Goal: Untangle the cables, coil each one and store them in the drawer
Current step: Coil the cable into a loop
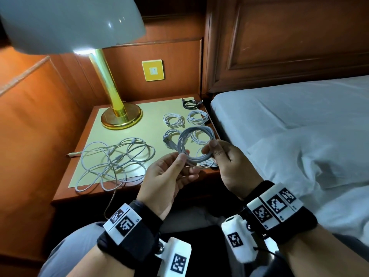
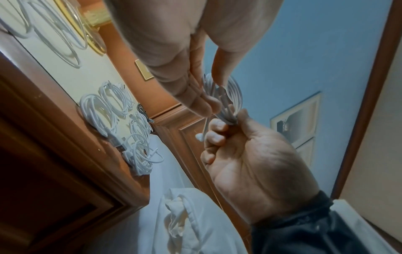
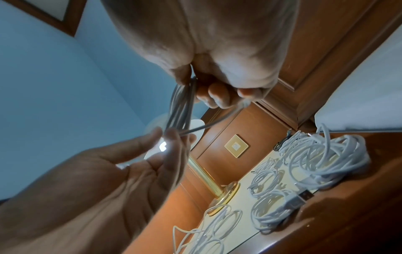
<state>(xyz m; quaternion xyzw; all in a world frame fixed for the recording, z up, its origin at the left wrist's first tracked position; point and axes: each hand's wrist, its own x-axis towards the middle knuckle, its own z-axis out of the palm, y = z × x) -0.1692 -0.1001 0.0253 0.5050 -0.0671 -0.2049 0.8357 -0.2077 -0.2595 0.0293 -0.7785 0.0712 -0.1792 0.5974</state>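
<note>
While both hands (image 1: pixel 165 172) pinch it, white coil (image 1: pixel 196 143) aloft

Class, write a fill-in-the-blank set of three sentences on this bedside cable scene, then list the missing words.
1. Both hands hold a coiled ____ cable above the nightstand.
2. The tangled cables lie in front of the ____ with the gold base.
3. The one dark coil lies at the nightstand's ____ corner, nearest the bed.

Missing words: white; lamp; far right

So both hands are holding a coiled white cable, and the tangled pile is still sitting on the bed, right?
Not quite. Both the left hand and right hand do hold the coiled white cable, but the tangled pile lies on the nightstand, not the bed. The head view shows it.
</note>
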